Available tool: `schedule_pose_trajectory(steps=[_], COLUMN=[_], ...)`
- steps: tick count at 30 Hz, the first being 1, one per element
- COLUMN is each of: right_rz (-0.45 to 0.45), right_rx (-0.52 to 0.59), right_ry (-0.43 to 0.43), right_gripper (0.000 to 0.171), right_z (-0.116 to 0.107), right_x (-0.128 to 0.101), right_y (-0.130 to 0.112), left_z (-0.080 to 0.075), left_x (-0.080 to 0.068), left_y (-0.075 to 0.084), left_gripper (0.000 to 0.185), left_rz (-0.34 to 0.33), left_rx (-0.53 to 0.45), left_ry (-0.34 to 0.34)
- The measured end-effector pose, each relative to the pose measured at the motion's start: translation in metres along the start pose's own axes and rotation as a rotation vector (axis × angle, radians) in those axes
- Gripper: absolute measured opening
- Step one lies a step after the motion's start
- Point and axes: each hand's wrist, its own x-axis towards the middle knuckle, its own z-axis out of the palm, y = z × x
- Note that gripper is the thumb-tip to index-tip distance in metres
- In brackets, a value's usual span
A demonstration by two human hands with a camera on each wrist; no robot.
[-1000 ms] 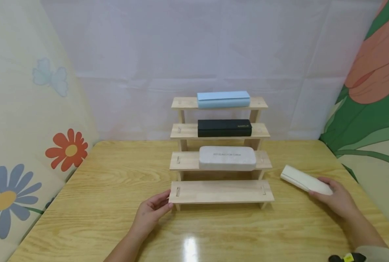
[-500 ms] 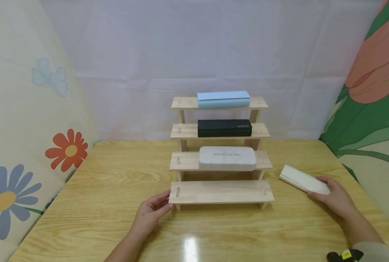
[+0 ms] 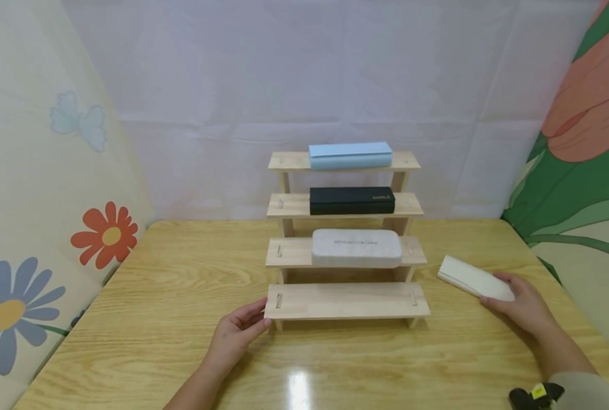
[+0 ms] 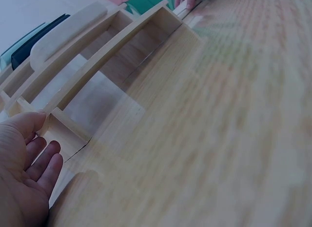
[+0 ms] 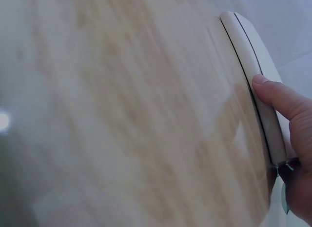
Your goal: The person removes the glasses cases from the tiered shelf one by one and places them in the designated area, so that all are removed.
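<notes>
A four-tier wooden display stand stands mid-table. My left hand holds the left end of its lowest shelf, with the thumb at the front corner; the left wrist view shows the other fingers loosely bent below. Over on the right, my right hand grips the near end of a white glasses case lying at a slant close over the table. Its thumb presses the case's side. A light blue glasses case sits on the top shelf, a black one below it, then a pale grey one.
The wood-grain table reaches back to a white cloth backdrop. Flower-printed panels flank it on both sides. A black object with a yellow patch sits at the right wrist.
My right hand and the white glasses case have shifted slightly left and away from me. My left hand and the stand stay in place.
</notes>
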Motion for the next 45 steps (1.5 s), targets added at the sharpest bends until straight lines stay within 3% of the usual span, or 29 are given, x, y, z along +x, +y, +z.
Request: schedule_pose_trajectory(steps=[15,29,45], right_rz=[-0.075,-0.034,-0.047], right_rx=[-0.049,-0.023,0.055], right_ry=[0.026,0.013,0.054], right_gripper=[0.080,0.085,0.087], right_z=[-0.002,-0.006,-0.018], right_x=[0.009,0.010,0.004], right_y=[0.002,0.001,-0.027], left_z=[0.000,0.001,0.001], left_x=[-0.002,-0.002,-0.001], left_y=[-0.001,-0.001,-0.002], left_gripper=[0.043,0.043,0.043], left_rz=[0.010,0.020,0.046], left_rx=[-0.006,-0.001,-0.005], left_ry=[0.018,0.019,0.021])
